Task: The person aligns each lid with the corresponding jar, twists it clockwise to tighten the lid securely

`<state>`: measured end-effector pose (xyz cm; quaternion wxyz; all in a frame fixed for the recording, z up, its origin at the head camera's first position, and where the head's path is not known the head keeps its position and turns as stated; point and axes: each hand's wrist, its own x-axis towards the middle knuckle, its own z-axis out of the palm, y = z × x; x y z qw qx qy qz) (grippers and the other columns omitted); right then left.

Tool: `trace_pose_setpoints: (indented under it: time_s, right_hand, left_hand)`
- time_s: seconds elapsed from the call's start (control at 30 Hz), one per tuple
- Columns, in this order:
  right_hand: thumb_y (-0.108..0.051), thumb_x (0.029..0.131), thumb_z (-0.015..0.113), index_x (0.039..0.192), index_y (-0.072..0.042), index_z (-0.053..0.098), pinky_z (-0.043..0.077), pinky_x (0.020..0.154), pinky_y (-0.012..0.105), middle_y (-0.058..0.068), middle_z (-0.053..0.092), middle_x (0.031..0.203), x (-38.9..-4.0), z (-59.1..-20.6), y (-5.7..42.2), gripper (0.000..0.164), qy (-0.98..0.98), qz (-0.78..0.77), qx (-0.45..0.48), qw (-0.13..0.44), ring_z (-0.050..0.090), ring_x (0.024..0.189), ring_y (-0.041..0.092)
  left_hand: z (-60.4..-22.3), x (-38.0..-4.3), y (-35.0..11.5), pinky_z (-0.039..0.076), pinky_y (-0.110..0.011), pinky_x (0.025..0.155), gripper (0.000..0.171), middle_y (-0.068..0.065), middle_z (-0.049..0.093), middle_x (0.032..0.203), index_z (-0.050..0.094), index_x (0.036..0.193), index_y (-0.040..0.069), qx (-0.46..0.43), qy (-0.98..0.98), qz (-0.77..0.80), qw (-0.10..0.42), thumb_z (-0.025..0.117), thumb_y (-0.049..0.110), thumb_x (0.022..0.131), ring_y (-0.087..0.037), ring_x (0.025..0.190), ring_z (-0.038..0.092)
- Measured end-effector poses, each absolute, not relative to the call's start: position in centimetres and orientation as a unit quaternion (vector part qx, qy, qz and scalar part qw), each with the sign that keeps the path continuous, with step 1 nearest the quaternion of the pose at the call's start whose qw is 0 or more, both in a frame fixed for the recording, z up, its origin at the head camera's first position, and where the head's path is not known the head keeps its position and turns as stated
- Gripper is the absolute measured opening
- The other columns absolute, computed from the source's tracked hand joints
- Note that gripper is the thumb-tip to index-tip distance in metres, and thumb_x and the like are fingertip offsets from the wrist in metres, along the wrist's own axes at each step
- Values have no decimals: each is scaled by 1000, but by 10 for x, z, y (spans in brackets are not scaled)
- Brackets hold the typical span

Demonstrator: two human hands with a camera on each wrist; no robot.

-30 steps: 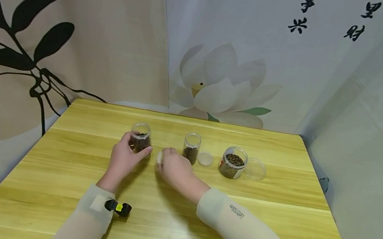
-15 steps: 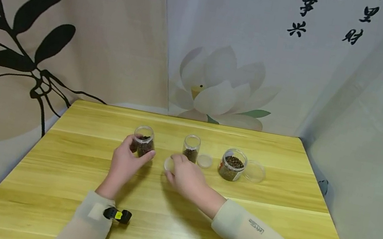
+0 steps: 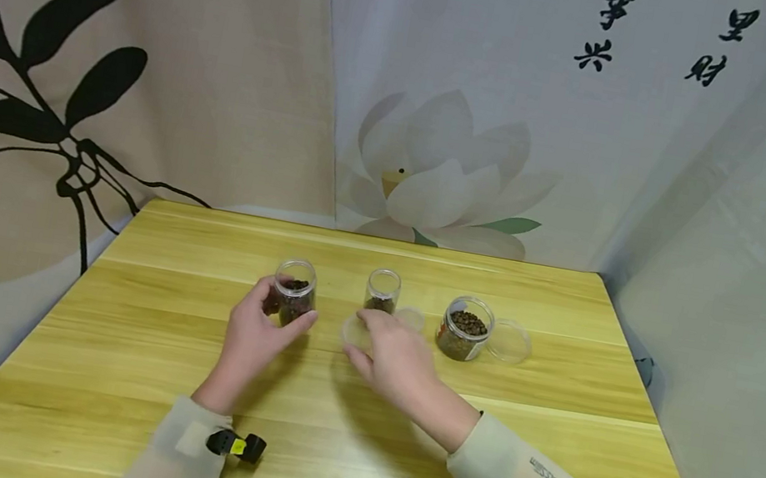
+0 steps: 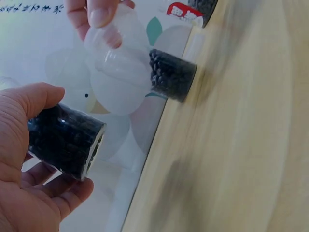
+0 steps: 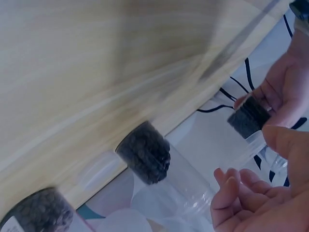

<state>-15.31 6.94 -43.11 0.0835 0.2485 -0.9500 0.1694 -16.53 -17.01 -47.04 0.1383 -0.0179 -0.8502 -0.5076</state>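
Note:
My left hand (image 3: 255,340) grips a clear jar (image 3: 292,304) partly filled with dark grains, thumb on one side and fingers round the other. In the left wrist view this jar (image 4: 67,140) is held above the table, its base showing. My right hand (image 3: 401,360) pinches a clear round lid (image 3: 353,334) by its edge, just in front of a narrow open jar (image 3: 382,294) with dark grains low inside. The right hand partly hides that jar in the head view. In the right wrist view the narrow jar (image 5: 145,152) stands close by the right hand (image 5: 260,193).
A wide open jar (image 3: 463,337) of brown grains stands to the right, with a clear lid (image 3: 510,342) lying beside it. Another small lid (image 3: 411,319) lies behind the right hand. A printed curtain (image 3: 471,76) hangs at the wooden table's (image 3: 315,464) back edge.
My right hand has moved rightward with the lid, away from the left hand and towards the narrow jar. My left hand has shifted slightly right and nearer with its jar.

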Motion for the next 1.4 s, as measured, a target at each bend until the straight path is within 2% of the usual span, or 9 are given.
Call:
trace_pose_setpoints:
  time_s: [0.13,0.3,0.53,0.73,0.83,1.03,1.4]
  right_hand:
    - [-44,98,77,140,-11,67,66,80,48,7,76,131,-148,-425,81,54,-950,188,228,103,70,121,29]
    - [-43,97,78,142,-9,65,65,84,53,10,74,135,-144,-423,97,58,-945,226,205,115,69,123,33]
    - [-39,97,80,143,-4,63,63,93,55,14,74,133,-149,-420,117,60,-938,268,186,115,71,119,34]
    - [-35,97,81,145,-3,60,64,89,46,16,74,130,-154,-416,131,62,-930,303,189,90,74,107,33]
    - [-30,96,81,146,-2,59,65,87,44,17,74,125,-156,-415,138,62,-921,324,202,80,75,102,32]
    - [-20,93,84,147,1,58,66,86,43,15,73,123,-162,-412,152,64,-901,355,236,82,74,103,28]
    - [-21,95,83,148,2,58,66,83,28,14,74,124,-166,-399,154,64,-891,360,267,68,77,102,28]
  left_hand:
    - [-472,-159,-165,59,-56,104,69,-14,69,136,58,143,11,-21,-847,-514,132,92,30,86,-33,125,68]
    - [-472,-155,-161,59,-54,105,68,-12,70,135,61,142,11,-41,-849,-509,139,94,26,84,-32,125,68]
    - [-468,-154,-158,58,-54,105,66,-12,71,133,63,140,10,-73,-858,-486,151,94,24,83,-31,120,69]
    - [-463,-153,-156,58,-57,104,68,-13,75,130,65,141,10,-110,-871,-456,147,95,21,82,-32,117,71]
    - [-461,-153,-153,58,-57,106,68,-12,74,134,66,142,9,-124,-881,-435,137,95,22,82,-33,122,71]
    - [-457,-152,-150,59,-51,108,67,-10,72,136,65,141,10,-158,-896,-393,133,95,23,82,-30,125,70]
    - [-450,-155,-141,60,-47,106,67,-11,72,135,67,139,11,-203,-903,-347,150,97,22,79,-31,124,71]
